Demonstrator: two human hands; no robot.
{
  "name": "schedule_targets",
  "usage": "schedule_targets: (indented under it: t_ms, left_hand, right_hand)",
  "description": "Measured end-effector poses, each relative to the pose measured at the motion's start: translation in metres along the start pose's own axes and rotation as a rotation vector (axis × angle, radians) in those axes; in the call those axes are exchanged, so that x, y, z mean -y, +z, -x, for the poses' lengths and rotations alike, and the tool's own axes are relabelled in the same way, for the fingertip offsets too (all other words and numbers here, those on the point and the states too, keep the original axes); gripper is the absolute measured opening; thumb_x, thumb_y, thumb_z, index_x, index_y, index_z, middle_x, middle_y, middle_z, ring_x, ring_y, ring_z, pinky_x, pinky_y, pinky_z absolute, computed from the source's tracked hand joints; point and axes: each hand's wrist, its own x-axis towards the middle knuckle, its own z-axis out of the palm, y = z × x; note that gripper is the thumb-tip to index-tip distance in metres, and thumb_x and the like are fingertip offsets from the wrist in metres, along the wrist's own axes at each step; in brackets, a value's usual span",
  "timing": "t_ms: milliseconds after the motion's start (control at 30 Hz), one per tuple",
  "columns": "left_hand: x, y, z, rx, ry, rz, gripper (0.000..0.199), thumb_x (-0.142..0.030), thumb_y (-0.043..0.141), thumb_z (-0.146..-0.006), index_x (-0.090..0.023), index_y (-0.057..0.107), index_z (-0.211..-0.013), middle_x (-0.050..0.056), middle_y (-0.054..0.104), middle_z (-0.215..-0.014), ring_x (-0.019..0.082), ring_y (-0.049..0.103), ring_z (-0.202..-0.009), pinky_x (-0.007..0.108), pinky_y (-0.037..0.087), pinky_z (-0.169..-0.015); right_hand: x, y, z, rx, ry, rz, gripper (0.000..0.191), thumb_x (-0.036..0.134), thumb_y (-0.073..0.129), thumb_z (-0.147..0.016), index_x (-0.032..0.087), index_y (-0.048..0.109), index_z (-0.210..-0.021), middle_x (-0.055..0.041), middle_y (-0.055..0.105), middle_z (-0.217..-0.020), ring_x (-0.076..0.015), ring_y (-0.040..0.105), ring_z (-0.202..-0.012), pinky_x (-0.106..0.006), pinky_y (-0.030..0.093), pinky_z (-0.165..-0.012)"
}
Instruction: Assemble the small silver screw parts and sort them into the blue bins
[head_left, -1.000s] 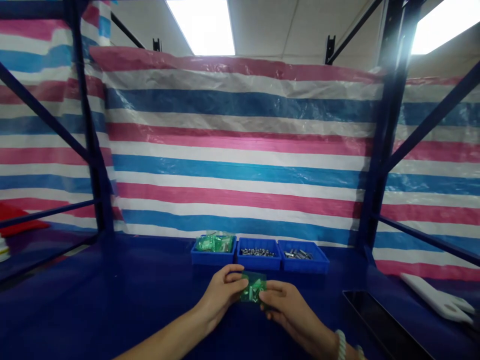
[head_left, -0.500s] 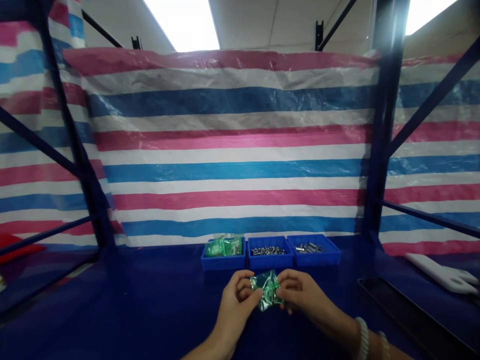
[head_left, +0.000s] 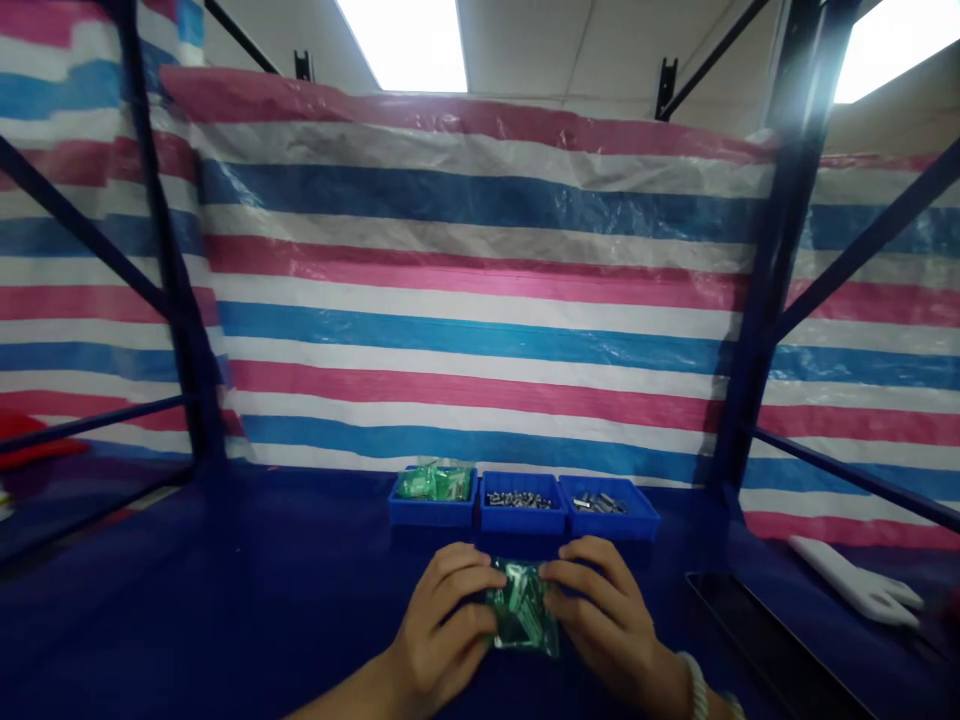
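Observation:
A small shiny green plastic packet [head_left: 523, 608] with slim pieces showing inside is near the bottom centre. My left hand [head_left: 448, 622] grips its left edge, fingers curled. On its right edge, my right hand [head_left: 604, 612] has its fingers closed. Beyond the hands three blue bins stand in a row: the left bin [head_left: 433, 513] holds similar green packets [head_left: 436, 484], the middle bin [head_left: 523, 519] small metal parts [head_left: 517, 499], and the right bin [head_left: 615, 524] longer metal pieces [head_left: 598, 503].
A dark flat phone-like object [head_left: 772, 640] lies on the blue table [head_left: 300, 580] at right. Beyond it is a white plastic item [head_left: 855, 582]. Blue metal posts [head_left: 765, 260] flank a striped sheet [head_left: 480, 350]. Something red [head_left: 37, 440] is at far left.
The packet sits lower and flatter, and my fingers have come over its sides from above. The view has tilted, with the bins shifted slightly left.

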Motion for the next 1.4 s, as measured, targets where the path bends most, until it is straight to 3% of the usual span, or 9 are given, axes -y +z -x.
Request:
schedule_targets:
  t_ms: [133, 233, 367, 433, 533, 633, 1067, 1267, 1400]
  left_hand:
    - [-0.003, 0.002, 0.002, 0.064, -0.299, 0.138, 0.013, -0.010, 0.056, -0.078, -0.022, 0.052, -0.082, 0.002, 0.064, -0.074, 0.017, 0.061, -0.070, 0.032, 0.050, -0.071]
    - [0.014, -0.005, -0.004, -0.004, -0.561, 0.098, 0.004, -0.021, 0.055, -0.082, -0.021, 0.053, -0.085, 0.003, 0.061, -0.077, 0.017, 0.060, -0.072, 0.029, 0.049, -0.067]
    - [0.083, -0.034, -0.026, -0.205, -0.793, 0.070, 0.019, -0.032, 0.058, -0.078, -0.020, 0.052, -0.093, 0.002, 0.060, -0.081, 0.020, 0.061, -0.083, 0.029, 0.048, -0.075]
    - [0.124, -0.053, -0.038, -0.259, -0.819, 0.049, 0.026, -0.034, 0.057, -0.077, -0.020, 0.050, -0.097, 0.002, 0.059, -0.080, 0.020, 0.060, -0.083, 0.029, 0.047, -0.074]
    - [0.174, -0.073, -0.049, -0.225, -0.834, 0.056, 0.026, -0.035, 0.060, -0.073, -0.019, 0.053, -0.092, 0.002, 0.060, -0.078, 0.021, 0.061, -0.082, 0.030, 0.047, -0.072]
    - [0.200, -0.079, -0.051, -0.116, -0.828, 0.094, 0.022, -0.035, 0.063, -0.070, -0.018, 0.057, -0.083, 0.003, 0.064, -0.073, 0.022, 0.063, -0.079, 0.031, 0.048, -0.071]
    - [0.217, -0.060, -0.020, 0.210, -0.772, 0.068, 0.015, -0.029, 0.062, -0.070, -0.017, 0.070, -0.073, 0.007, 0.073, -0.076, 0.023, 0.066, -0.076, 0.032, 0.050, -0.073]
    - [0.220, -0.069, -0.026, 0.329, -0.724, -0.044, 0.018, -0.018, 0.056, -0.068, -0.018, 0.073, -0.073, 0.006, 0.073, -0.083, 0.021, 0.065, -0.077, 0.032, 0.050, -0.075]
    - [0.212, -0.071, -0.041, 0.328, -0.695, -0.205, 0.036, -0.009, 0.047, -0.068, -0.017, 0.072, -0.093, 0.009, 0.070, -0.097, 0.023, 0.063, -0.086, 0.035, 0.047, -0.080]
  right_hand:
    - [0.009, 0.017, -0.009, 0.068, 0.333, -0.331, 0.044, 0.010, 0.053, -0.084, 0.024, 0.047, -0.125, -0.0057, 0.067, -0.089, -0.0198, 0.064, -0.083, -0.034, 0.052, -0.079]
    - [0.014, 0.026, -0.013, 0.074, 0.543, -0.505, 0.055, 0.016, 0.050, -0.086, 0.024, 0.030, -0.136, -0.0034, 0.065, -0.088, -0.0179, 0.063, -0.080, -0.033, 0.051, -0.080]
    - [0.012, 0.029, -0.013, 0.020, 0.678, -0.605, 0.042, 0.024, 0.047, -0.089, 0.023, 0.036, -0.129, -0.0038, 0.062, -0.089, -0.0173, 0.062, -0.079, -0.031, 0.050, -0.076]
    - [0.009, 0.028, -0.013, 0.025, 0.707, -0.613, 0.036, 0.027, 0.047, -0.090, 0.022, 0.041, -0.125, -0.0037, 0.062, -0.087, -0.0174, 0.061, -0.079, -0.031, 0.049, -0.076]
    - [0.005, 0.028, -0.013, 0.048, 0.728, -0.607, 0.030, 0.031, 0.048, -0.090, 0.020, 0.048, -0.117, -0.0043, 0.062, -0.084, -0.0183, 0.061, -0.078, -0.031, 0.048, -0.075]
    - [0.002, 0.030, -0.014, 0.072, 0.734, -0.598, 0.027, 0.034, 0.049, -0.089, 0.019, 0.053, -0.111, -0.0045, 0.062, -0.081, -0.0188, 0.061, -0.075, -0.031, 0.049, -0.073]
    - [0.002, 0.033, -0.015, 0.131, 0.631, -0.585, 0.019, 0.028, 0.052, -0.086, 0.021, 0.058, -0.103, -0.0039, 0.066, -0.074, -0.0177, 0.063, -0.067, -0.028, 0.050, -0.067]
    - [0.004, 0.035, -0.017, 0.145, 0.667, -0.603, 0.017, 0.027, 0.053, -0.086, 0.020, 0.059, -0.100, -0.0039, 0.065, -0.075, -0.0174, 0.062, -0.068, -0.027, 0.048, -0.067]
    - [0.003, 0.037, -0.017, 0.138, 0.690, -0.583, 0.017, 0.028, 0.052, -0.086, 0.019, 0.059, -0.098, -0.0035, 0.064, -0.074, -0.0175, 0.061, -0.069, -0.028, 0.048, -0.068]
